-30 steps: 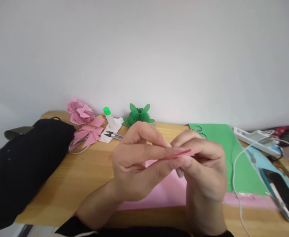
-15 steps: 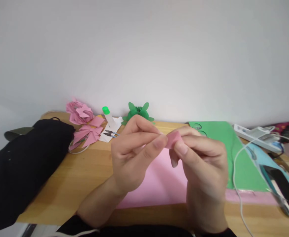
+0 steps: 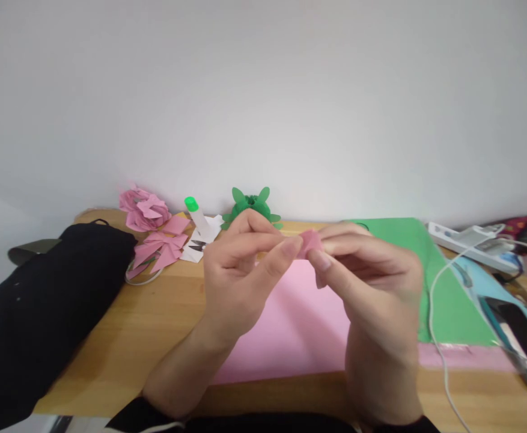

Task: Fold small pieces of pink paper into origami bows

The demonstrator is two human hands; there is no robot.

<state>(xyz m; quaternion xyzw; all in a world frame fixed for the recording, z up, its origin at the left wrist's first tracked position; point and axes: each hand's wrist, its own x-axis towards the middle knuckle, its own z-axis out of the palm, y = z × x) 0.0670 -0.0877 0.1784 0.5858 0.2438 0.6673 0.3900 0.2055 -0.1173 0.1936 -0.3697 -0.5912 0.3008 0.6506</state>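
Note:
A small folded piece of pink paper (image 3: pixel 309 242) is held up in front of me between both hands. My left hand (image 3: pixel 247 279) pinches its left edge between thumb and fingers. On the other side, my right hand (image 3: pixel 371 285) grips it with the thumb in front and the fingers curled behind. Part of the paper is hidden by the fingertips. Beneath the hands, a large pink sheet (image 3: pixel 285 337) lies flat on the wooden table (image 3: pixel 164 313).
At the back left are a pink paper flower (image 3: pixel 143 209), pink paper pieces (image 3: pixel 160 248), a glue stick (image 3: pixel 198 218) and scissors (image 3: pixel 197 245). Behind my hands sits a green paper shape (image 3: pixel 250 203). Rightward lie green sheets (image 3: pixel 456 300), a power strip (image 3: pixel 475 246), a phone (image 3: pixel 520 331) and a white cable (image 3: pixel 432 319). A black bag (image 3: pixel 51 319) is left.
Both hands keep their pinch on the pink paper. The right thumb has shifted slightly up and left, and the paper piece sits a little higher with its angle changed.

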